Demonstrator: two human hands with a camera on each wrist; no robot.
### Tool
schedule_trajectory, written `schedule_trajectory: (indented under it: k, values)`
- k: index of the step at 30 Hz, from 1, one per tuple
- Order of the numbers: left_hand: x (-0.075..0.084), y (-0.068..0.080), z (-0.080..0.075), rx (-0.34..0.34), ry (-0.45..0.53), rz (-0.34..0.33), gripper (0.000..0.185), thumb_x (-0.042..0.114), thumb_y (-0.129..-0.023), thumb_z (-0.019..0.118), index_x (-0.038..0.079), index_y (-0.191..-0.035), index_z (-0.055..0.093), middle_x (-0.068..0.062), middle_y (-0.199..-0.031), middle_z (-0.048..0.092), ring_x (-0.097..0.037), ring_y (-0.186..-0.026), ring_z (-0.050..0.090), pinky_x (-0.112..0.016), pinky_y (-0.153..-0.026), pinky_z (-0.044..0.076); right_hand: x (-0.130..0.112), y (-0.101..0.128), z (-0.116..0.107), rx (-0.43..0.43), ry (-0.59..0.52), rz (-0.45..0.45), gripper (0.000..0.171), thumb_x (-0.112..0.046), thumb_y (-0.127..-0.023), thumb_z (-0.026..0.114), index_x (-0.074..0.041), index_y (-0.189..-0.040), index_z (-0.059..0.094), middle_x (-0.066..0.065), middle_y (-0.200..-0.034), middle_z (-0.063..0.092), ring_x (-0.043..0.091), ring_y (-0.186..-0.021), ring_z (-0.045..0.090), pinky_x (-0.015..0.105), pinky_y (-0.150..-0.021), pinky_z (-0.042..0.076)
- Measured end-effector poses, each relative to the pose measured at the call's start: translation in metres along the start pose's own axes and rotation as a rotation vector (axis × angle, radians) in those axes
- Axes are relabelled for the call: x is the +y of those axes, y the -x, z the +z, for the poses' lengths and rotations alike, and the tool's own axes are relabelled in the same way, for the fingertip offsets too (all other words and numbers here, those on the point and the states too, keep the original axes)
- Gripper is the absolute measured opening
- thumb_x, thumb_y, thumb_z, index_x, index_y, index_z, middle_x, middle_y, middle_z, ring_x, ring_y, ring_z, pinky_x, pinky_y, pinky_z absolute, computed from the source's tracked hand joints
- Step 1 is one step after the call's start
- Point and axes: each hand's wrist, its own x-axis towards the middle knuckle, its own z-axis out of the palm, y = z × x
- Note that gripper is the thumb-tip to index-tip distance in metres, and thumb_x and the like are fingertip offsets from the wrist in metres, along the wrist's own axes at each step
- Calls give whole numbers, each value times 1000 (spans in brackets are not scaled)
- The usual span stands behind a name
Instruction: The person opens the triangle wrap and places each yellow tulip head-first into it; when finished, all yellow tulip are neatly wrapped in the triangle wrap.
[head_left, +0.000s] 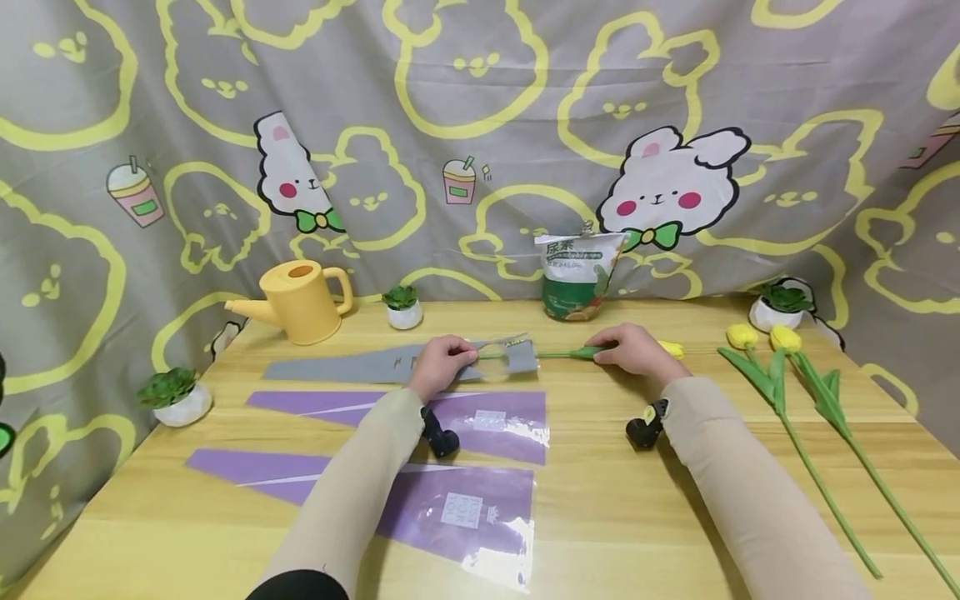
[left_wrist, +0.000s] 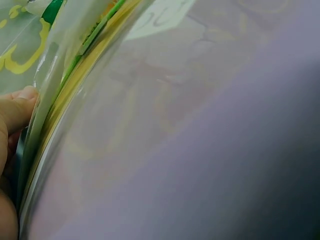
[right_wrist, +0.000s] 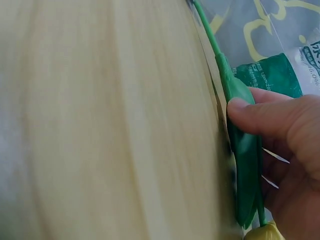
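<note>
My left hand [head_left: 441, 365] pinches the upper layer of a grey flower sleeve [head_left: 337, 366] near its wide end, its clear film lifted there. The left wrist view shows the thumb on the film's edge and a green stem beside it. With thumb and fingers, my right hand [head_left: 637, 350] holds a yellow tulip [right_wrist: 245, 155] by its green leaves. The tulip lies sideways, bud to the right, its stem reaching left into the sleeve's wide opening. Two purple sleeves [head_left: 472, 408] [head_left: 420, 517] lie flat nearer me.
Two more yellow tulips [head_left: 780, 412] [head_left: 847, 425] lie on the right of the wooden table [head_left: 600, 533]. Along the back stand a yellow watering can [head_left: 303, 304], a small potted plant [head_left: 405, 312], a green-and-white bag [head_left: 573, 283] and another potted plant [head_left: 776, 312]. A third pot [head_left: 183, 406] stands left.
</note>
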Motion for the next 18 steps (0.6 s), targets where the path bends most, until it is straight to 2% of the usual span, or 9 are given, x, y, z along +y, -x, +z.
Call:
schedule_trajectory:
  k: [5,10,18]
  values:
    - [3,-1,-2,-8,-38,-11,10,20,-86,66,11,-88,71,-3,-92,66,-17,-84,56,-32,-79,44,-4,-3,2,5,-10,2,23,-9,-85,64,-2,-106,67,15,-105,66,33,-104,54,47,-94,38]
    - [7,-2,-3,-31,-16,-43,11,20,-86,66,10,-90,70,-4,-96,66,-19,-89,56,-34,-83,43,-11,-6,5,4,-16,-7,23,-10,-85,64,-3,-106,67,14,-105,66,31,-102,55,46,-93,39]
    - [13,-3,-1,-50,32,7,10,19,-87,64,11,-86,71,-1,-82,67,-16,-83,58,-32,-78,44,-24,-13,14,4,-31,-23,21,-10,-83,66,-4,-103,68,10,-100,68,23,-94,57,41,-90,41]
